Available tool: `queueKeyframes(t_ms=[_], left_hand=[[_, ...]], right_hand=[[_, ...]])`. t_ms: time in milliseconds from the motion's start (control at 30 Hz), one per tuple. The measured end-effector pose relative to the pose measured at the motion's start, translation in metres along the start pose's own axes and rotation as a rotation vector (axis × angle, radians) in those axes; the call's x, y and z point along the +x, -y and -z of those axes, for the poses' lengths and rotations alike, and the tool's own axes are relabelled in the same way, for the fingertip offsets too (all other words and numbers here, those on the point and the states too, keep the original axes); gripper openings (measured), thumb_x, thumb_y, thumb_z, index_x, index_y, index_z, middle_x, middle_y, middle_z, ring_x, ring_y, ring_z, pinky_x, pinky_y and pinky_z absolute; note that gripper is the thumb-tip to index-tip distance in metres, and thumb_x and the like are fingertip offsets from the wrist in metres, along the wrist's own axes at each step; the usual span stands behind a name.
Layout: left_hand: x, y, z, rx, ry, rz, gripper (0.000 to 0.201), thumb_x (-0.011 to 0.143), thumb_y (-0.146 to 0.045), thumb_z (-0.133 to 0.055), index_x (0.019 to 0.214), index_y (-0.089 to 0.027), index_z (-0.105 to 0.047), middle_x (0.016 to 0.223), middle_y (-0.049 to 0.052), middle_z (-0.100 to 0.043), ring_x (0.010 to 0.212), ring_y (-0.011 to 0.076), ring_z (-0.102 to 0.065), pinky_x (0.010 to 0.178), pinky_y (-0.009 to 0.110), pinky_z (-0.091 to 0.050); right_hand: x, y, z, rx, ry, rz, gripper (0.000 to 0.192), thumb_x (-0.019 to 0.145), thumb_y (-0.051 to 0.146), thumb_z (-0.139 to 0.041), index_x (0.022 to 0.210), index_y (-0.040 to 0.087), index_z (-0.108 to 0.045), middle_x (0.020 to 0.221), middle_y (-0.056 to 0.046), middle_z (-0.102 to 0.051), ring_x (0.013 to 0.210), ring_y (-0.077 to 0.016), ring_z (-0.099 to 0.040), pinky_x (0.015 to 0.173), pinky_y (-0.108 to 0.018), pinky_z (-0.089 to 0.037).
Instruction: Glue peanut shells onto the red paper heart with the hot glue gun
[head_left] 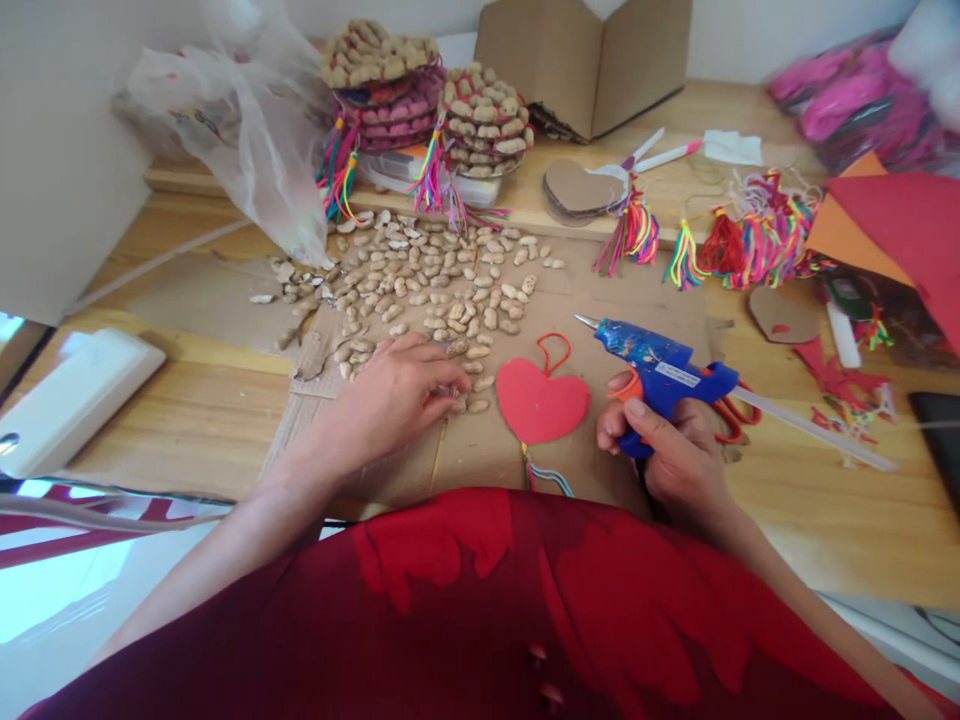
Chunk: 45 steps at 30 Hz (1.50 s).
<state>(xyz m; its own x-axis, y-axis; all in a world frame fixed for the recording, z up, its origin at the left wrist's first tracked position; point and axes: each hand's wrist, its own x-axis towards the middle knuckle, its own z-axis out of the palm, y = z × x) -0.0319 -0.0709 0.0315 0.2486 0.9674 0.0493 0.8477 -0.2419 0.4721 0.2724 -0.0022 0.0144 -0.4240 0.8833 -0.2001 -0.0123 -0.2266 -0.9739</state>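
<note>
Left hand (pixel 397 395) fingers pinching peanut shell (pixel 457 404) from pile; right hand (pixel 671 440) gripping blue glue gun (pixel 660 365); red heart (pixel 541 402) between hands on desk (pixel 187 400).

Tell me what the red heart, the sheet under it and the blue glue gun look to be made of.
Red heart: probably felt or craft foam; flat, matte, cleanly cut, with a cord loop on top. Sheet under it: brown cardboard, dull, with a torn edge and fold lines. Blue glue gun in the right hand: glossy moulded plastic, metal-looking nozzle tip, translucent stick at the back. The left hand picks at peanut shells, dry and ridged.
</note>
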Motion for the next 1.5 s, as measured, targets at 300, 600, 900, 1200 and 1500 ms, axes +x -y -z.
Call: queueKeyframes(t_ms=[300,600,900,1200,1500], left_hand=[[0.015,-0.013,-0.011,0.041,-0.152,0.0,0.011,0.092,-0.018,-0.062,0.099,-0.018,-0.071,0.096,0.005,-0.074,0.091,0.0215,-0.065,0.086,0.036,-0.049],[0.02,-0.024,-0.028,0.134,-0.171,0.039,0.02,0.092,-0.013,-0.058,0.11,-0.015,-0.066,0.106,0.01,-0.071,0.099,0.026,-0.065,0.09,0.04,-0.052],[0.015,-0.022,-0.025,0.146,-0.14,0.095,0.013,0.092,-0.019,-0.058,0.097,-0.017,-0.07,0.094,0.008,-0.07,0.091,0.0238,-0.064,0.083,0.036,-0.052],[0.021,-0.027,-0.021,0.182,-0.112,0.166,0.009,0.09,-0.02,-0.061,0.089,-0.017,-0.069,0.089,0.007,-0.07,0.084,0.0224,-0.066,0.076,0.033,-0.052],[0.017,-0.029,-0.009,0.113,-0.134,0.212,0.007,0.088,-0.023,-0.064,0.089,-0.019,-0.07,0.087,0.004,-0.071,0.078,0.019,-0.065,0.071,0.029,-0.049]], right_hand=[[-0.001,-0.002,-0.001,-0.018,0.014,0.027,0.018,0.092,0.038,-0.066,0.104,0.025,-0.063,0.069,0.002,-0.061,0.063,-0.0167,-0.058,0.058,-0.03,-0.044],[-0.001,-0.004,-0.002,-0.019,0.039,0.024,0.016,0.091,0.039,-0.066,0.1,0.026,-0.062,0.068,0.002,-0.062,0.062,-0.0176,-0.056,0.06,-0.032,-0.044],[0.0,-0.005,0.001,0.016,0.076,0.043,0.012,0.095,0.035,-0.062,0.1,0.025,-0.063,0.07,0.002,-0.061,0.064,-0.0162,-0.056,0.061,-0.031,-0.043],[0.0,-0.007,0.003,0.003,0.07,0.048,0.013,0.096,0.036,-0.061,0.102,0.025,-0.063,0.071,0.002,-0.061,0.065,-0.0161,-0.057,0.062,-0.031,-0.042],[0.001,0.0,-0.002,0.016,0.038,0.003,0.02,0.091,0.041,-0.064,0.103,0.025,-0.062,0.069,0.002,-0.06,0.063,-0.0173,-0.056,0.06,-0.031,-0.046]])
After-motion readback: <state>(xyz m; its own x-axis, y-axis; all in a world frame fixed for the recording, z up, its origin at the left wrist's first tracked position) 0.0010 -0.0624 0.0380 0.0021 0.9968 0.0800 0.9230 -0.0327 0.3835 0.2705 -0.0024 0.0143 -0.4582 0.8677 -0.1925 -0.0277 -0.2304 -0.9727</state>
